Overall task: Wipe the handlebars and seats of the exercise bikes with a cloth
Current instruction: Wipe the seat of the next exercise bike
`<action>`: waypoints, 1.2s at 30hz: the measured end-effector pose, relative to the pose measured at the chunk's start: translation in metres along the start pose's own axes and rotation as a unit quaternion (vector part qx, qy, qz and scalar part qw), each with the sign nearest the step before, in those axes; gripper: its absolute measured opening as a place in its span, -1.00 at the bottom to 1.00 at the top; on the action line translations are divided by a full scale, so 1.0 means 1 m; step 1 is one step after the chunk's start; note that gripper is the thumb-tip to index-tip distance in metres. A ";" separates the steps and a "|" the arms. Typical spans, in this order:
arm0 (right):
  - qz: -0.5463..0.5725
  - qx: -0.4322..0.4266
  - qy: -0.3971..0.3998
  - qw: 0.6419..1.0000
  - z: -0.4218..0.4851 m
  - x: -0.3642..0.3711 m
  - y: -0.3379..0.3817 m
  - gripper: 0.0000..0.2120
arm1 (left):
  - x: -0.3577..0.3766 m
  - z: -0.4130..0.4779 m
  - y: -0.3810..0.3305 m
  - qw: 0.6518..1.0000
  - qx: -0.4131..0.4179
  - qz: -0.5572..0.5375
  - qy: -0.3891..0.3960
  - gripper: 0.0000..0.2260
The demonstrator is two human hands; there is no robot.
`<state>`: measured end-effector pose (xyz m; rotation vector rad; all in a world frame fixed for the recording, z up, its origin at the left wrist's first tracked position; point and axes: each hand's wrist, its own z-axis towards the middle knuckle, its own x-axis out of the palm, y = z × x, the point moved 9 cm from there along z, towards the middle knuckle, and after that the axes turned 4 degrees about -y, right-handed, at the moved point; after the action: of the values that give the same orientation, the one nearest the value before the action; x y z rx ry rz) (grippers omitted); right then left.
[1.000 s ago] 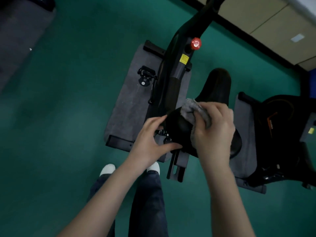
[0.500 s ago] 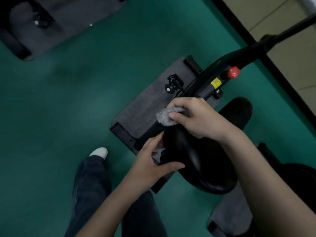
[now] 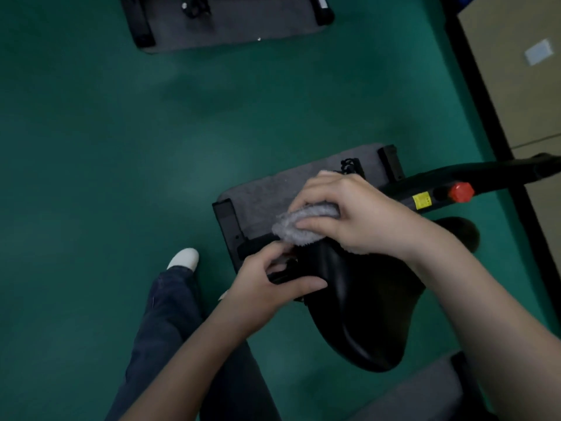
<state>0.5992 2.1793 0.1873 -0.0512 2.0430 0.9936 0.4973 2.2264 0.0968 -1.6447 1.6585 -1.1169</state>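
A black bike seat fills the lower right of the head view. My right hand grips a fluffy grey cloth and presses it on the seat's narrow front end. My left hand holds the seat's left edge, thumb on top and fingers curled under the rim. The bike's black frame runs off to the right, with a red knob and a yellow label on it. The handlebars are out of view.
The bike stands on a grey mat on green floor. Another mat with bike parts lies at the top. A third grey mat is at the bottom right. My legs and a white shoe are below left.
The view has swung left, so the bike frame now points right. My right hand has slid the cloth from the seat's top to its narrow end. My left hand keeps its hold.
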 end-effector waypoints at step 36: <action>-0.145 0.223 -0.220 0.939 -0.096 -0.033 -0.059 -0.85 | -0.001 -0.003 -0.034 0.991 0.046 0.116 0.052 -0.63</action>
<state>0.5777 2.0649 0.2046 0.0994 1.7324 0.3064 0.5129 2.2311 0.1266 -1.3180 1.7833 -1.1598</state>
